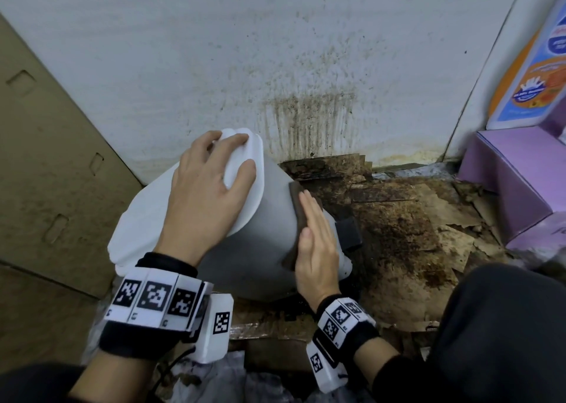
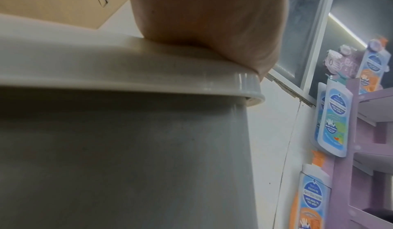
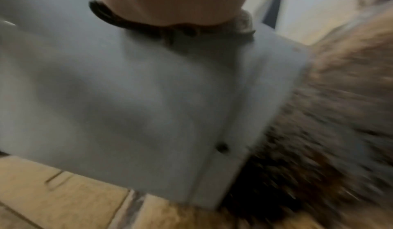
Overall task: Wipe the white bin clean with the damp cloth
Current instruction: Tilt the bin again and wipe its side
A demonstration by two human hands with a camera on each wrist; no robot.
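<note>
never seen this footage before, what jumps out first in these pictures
Centre of the head view: a white bin, tipped over, with the left hand spread on its lid and the right hand pressing a dark cloth flat to its side. Behind it, brown grime streaks the wall above filthy floor cardboard.

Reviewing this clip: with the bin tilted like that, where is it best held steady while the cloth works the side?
Probably at the lid, from above on the wall side. The bin leans, its lid the highest part, and the lid's overhanging lip gives fingers an edge. The left hand already rests there, leaving the side free for the right hand pressing the cloth flat.
</note>
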